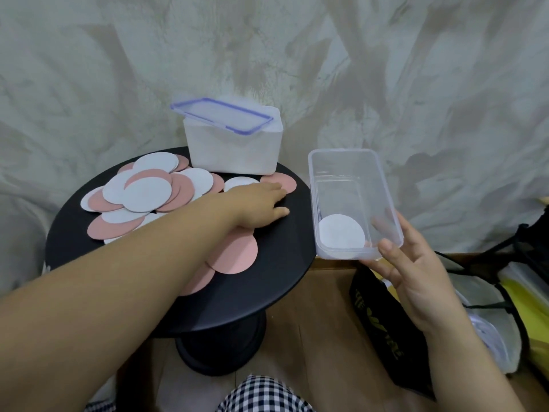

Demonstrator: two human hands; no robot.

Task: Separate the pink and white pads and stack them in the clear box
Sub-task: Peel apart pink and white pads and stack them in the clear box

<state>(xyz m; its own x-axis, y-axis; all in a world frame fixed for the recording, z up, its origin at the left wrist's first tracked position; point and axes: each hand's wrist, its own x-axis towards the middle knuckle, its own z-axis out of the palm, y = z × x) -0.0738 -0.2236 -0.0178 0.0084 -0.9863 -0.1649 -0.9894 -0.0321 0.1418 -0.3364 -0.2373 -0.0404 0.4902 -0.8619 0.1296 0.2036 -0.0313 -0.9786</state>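
Pink and white pads (139, 194): thin, light discs, likely bendy, overlapped on black table (267, 292); one white pad (341, 231) in clear box (344, 188).
Left hand (261, 203): fingers straight, resting on pads; better slide one, pinch its edge.
Right hand (416, 278): thumb and fingers clamp box's near end.

The only writing is a line of yellow lettering on the black bag (386, 331) at lower right; it runs sideways, is blurred and partly creased, and no word can be read with certainty
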